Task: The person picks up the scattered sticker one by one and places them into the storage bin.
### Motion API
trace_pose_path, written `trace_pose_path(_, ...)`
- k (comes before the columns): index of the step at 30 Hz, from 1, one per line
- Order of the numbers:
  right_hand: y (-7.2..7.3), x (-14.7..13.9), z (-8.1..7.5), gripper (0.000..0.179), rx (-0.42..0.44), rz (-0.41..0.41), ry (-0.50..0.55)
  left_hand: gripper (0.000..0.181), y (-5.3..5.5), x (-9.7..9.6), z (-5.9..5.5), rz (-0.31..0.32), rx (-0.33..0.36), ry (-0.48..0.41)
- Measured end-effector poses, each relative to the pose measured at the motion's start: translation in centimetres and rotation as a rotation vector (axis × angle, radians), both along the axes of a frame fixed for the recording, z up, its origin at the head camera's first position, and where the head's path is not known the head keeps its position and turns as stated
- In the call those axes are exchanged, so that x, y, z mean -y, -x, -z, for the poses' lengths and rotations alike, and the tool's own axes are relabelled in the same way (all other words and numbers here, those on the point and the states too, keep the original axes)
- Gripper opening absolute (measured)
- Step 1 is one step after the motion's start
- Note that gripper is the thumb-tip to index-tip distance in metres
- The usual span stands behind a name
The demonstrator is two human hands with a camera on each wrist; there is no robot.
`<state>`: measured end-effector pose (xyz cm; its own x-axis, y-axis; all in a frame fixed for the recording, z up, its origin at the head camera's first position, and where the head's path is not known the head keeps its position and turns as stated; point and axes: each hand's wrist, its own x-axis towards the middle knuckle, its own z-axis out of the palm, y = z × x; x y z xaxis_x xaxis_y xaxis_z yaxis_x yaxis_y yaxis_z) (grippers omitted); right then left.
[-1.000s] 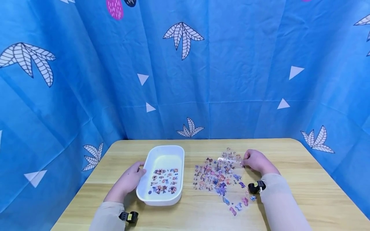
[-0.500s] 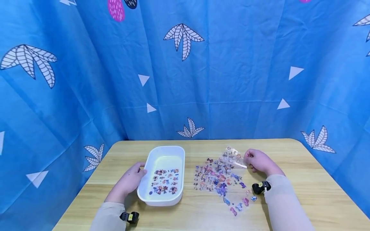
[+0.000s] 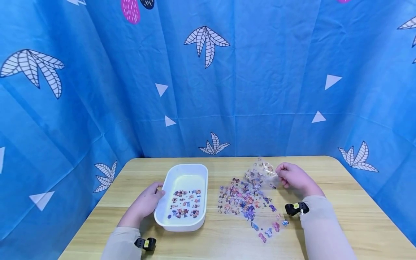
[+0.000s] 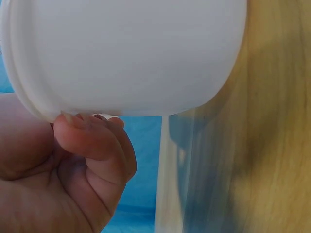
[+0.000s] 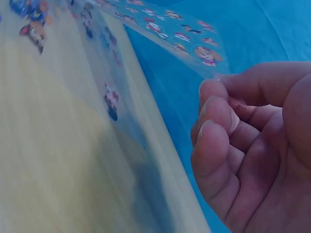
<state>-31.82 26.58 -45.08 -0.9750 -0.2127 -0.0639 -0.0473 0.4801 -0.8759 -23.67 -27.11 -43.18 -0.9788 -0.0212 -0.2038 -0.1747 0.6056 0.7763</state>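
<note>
A white plastic tub stands left of the middle of the table, with cartoon stickers lying in it. My left hand grips its left wall; in the left wrist view the curled fingers press the outside, below the rim. Right of the tub, clear sticker sheets overlap in a loose pile. At the pile's far right, my right hand pinches the corner of a clear sticker sheet between thumb and forefinger. That corner is raised off the table, while other sheets lie flat beneath.
The wooden table ends at a rounded far edge. Blue patterned cloth hangs behind it and at both sides. Colourful stickers on clear backing spread toward the near side of the pile.
My right hand has lifted the corner of the sticker sheet and shifted slightly right and away from me. The left hand and the tub have hardly moved.
</note>
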Motion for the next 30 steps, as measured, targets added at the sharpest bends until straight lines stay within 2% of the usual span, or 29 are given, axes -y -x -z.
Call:
trace_pose_path(10,0.0,0.6,-1.0,0.021,0.022,-0.003,0.095,0.044,0.0,0.0,0.0,-0.003,0.0,-0.009)
trace_pose_path(15,-0.1,1.0,-1.3,0.025,0.008,-0.042,0.154,0.044,0.0,0.0,0.0,0.006,-0.007,-0.006)
trace_pose_path(20,-0.1,2.0,-1.7,0.02,-0.005,-0.083,0.2,0.045,0.0,0.0,0.1,0.009,-0.009,-0.011)
trace_pose_path(30,-0.3,4.4,-2.6,0.013,-0.056,-0.111,0.236,0.043,0.1,0.0,0.2,-0.003,-0.003,-0.008)
